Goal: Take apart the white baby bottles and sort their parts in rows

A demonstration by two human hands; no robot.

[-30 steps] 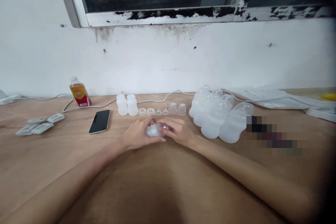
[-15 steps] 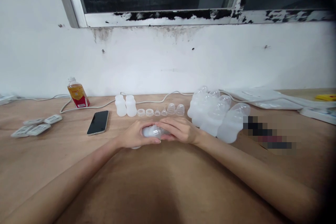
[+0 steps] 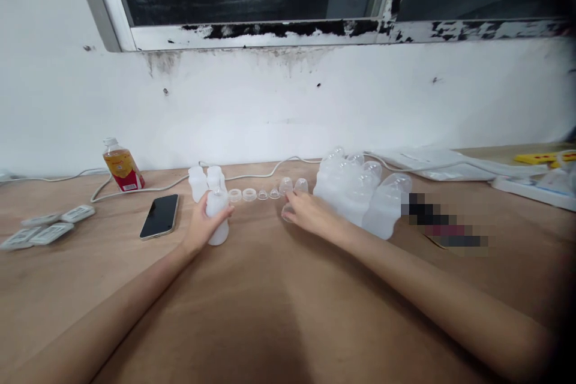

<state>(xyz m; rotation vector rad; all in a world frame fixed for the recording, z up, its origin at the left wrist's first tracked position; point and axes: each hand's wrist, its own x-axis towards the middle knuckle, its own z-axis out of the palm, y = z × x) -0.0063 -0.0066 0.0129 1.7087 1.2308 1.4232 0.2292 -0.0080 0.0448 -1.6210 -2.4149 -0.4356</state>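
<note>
My left hand (image 3: 201, 225) is wrapped round a white baby bottle (image 3: 218, 225), which stands upright on the table with a clear nipple at its top. Between the fingers of my right hand (image 3: 308, 211) is a clear dome cap (image 3: 287, 213), partly hidden, low over the table. Behind, a row holds two open bottle bodies (image 3: 197, 185), two screw rings (image 3: 249, 194), two nipples (image 3: 274, 194) and two dome caps (image 3: 301, 185). Right of my right hand stand several capped baby bottles (image 3: 382, 207) in a cluster.
On the left are a phone (image 3: 159, 216), a drink bottle (image 3: 123, 167) and several small flat packs (image 3: 51, 233). A white cable (image 3: 256, 176) runs along the back. Plastic bags (image 3: 432, 165), a white strip (image 3: 531, 192) and a yellow object (image 3: 535, 158) are back right.
My hands have separated. The left moved left and now holds the bottle upright instead of tilted; the right has drawn away from it with a clear cap. The view has shifted slightly right.
</note>
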